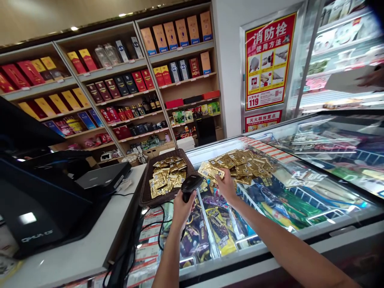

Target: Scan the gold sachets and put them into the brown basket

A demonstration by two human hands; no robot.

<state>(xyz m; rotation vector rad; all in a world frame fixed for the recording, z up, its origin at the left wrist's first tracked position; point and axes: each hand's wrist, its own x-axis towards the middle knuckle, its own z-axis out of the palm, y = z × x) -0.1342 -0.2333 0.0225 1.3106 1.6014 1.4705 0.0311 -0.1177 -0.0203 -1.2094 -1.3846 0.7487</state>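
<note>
Partly hidden inside the closed left fingers [179, 201]: the handle of a black scanner [192, 183], with its head tilted up just above them, overlapping the near right corner of a dark woven basket [145, 186]. Covered at its near edge by the right fingers [225, 176]: a gold packet [215, 173], pinched between thumb and fingertips. Too merged with neighbouring foil to tell whether single or several.

Just beyond and to the right of the right fingers, on the glass top of a freezer [361, 224]: a loose pile of gold packets [249, 163], lower layers buried under upper ones. Beyond and to the left of the left fingers, more packets, heaped inside the basket. All small, flat and shiny, in creased foil with dark marks and pale patches; print too small to read.

Below the right fingers, under the glass, colourful wrapped goods, broken up by glare. Far left of the left fingers, a black terminal [51, 228] on a white surface [90, 248], cut off by the frame. Far right of the right fingers, another person's hand [373, 78], blurred and cropped.
</note>
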